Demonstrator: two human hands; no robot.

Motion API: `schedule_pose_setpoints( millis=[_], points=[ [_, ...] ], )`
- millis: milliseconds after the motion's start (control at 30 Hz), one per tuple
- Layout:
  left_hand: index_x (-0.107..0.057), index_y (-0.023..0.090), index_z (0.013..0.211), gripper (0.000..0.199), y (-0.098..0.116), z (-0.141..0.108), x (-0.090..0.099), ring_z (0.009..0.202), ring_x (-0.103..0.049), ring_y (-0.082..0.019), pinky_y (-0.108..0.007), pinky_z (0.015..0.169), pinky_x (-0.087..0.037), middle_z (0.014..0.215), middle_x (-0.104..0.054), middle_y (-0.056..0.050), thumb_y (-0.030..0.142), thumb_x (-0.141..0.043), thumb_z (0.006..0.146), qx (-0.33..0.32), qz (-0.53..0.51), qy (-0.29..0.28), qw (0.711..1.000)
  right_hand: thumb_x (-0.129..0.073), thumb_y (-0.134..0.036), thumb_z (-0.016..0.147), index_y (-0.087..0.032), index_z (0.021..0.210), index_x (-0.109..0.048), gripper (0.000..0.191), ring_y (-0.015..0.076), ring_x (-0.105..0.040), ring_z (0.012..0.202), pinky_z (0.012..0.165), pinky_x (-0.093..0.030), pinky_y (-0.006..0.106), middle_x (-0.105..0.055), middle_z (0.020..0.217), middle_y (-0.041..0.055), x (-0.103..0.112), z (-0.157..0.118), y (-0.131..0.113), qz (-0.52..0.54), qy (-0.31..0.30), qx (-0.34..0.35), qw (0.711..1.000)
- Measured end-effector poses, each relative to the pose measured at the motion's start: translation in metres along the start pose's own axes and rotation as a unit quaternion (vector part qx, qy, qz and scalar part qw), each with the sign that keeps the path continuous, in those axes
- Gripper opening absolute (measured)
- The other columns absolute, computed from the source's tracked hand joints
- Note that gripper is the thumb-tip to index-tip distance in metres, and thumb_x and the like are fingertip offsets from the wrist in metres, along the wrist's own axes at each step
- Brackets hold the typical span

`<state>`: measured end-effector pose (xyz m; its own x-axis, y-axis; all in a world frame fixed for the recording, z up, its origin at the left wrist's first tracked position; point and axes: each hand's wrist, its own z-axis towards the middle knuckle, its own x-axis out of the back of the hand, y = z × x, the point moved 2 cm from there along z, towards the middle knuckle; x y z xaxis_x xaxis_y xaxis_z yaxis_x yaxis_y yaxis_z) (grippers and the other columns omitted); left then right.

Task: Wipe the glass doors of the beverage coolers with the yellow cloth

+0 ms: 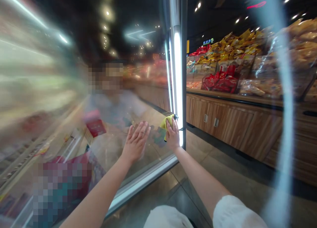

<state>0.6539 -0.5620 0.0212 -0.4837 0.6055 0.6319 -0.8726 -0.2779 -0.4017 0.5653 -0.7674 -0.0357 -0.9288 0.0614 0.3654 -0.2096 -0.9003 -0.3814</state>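
Right hand [173,132]: closed over a soft, crumpled, bright yellow cloth with dark edging [163,124], fingers pointing upward; the hidden side of the grip cannot be told.

Yellow cloth: under the fingers and spilling out to their left, between hand and glass; longer line roughly upright, leaning from a dark corner above the fingertips to a lower tip beside the palm. Right hand nearer, in contact; left hand well apart.

Left hand [137,140]: empty, fingers extended and only slightly spread, palm toward the glass and seemingly flat on it; cloth lies to its right, a little higher.

Large, clear, reflective glass pane [148,158]: before both hands; along its right side, just beside the cloth, a bright white vertical light strip [177,72]; along its foot, a pale metal rail [146,182].

Beyond, right: wood-grain cabinets with pale recessed handles [228,122], topped by red plastic snack packets [220,82] and yellow ones [235,44].
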Motion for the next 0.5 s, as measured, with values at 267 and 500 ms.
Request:
schedule_pose_setpoints(
  millis=[267,500],
  points=[
    [-0.021,0.023,0.163,0.076,-0.001,0.016,-0.003,0.158,-0.014,-0.025,-0.056,0.129,-0.003,0.167,-0.030,-0.010,0.018,-0.050,0.093,-0.013,0.022,-0.029,0.999,-0.041,-0.009,0.092,-0.030,0.156,-0.041,0.067,0.0314,-0.022,0.155,0.120,-0.035,0.056,-0.027,0.168,0.0049,0.011,0.082,-0.034,0.020,0.061,-0.028,0.998],
    [-0.031,0.022,0.160,0.071,0.014,0.027,-0.021,0.158,-0.012,-0.025,-0.054,0.130,0.000,0.166,-0.032,-0.010,0.018,-0.051,0.091,-0.023,0.029,-0.035,0.999,-0.040,-0.006,0.095,-0.029,0.144,-0.058,0.058,0.0247,-0.039,0.147,0.120,-0.040,0.045,-0.047,0.157,0.0059,0.012,0.030,0.005,0.025,0.018,0.038,0.999]
  ],
)
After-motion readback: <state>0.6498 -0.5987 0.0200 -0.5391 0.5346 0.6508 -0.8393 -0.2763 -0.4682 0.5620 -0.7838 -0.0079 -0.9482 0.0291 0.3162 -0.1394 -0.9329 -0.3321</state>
